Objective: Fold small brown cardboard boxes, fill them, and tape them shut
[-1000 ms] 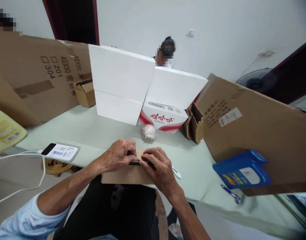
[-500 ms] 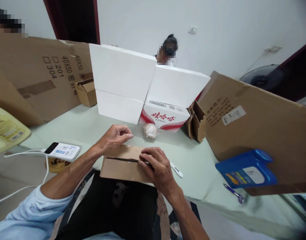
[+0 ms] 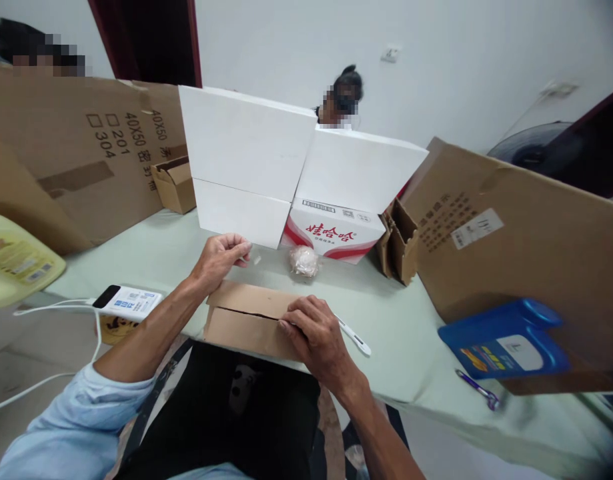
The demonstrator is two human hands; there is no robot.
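Note:
A small brown cardboard box lies at the table's near edge, with a dark gap between its top flaps. My right hand grips its right end, fingers curled over the flaps at the gap. My left hand is raised past the box's far left corner, thumb and forefinger pinched together. Just beyond those fingertips is a small pale scrap; whether they hold it I cannot make out. A slim white tool lies right of the box, partly behind my right hand. A ball in clear wrap sits farther back.
White boards and a red-and-white carton stand behind. Large cardboard sheets flank the table. Blue bottle and purple-handled tool lie right; yellow jug and cabled white device left. Two people are beyond.
My left hand has moved up and slightly left, away from the box, and a pale scrap now shows by its fingertips. My right hand keeps its grip on the box.

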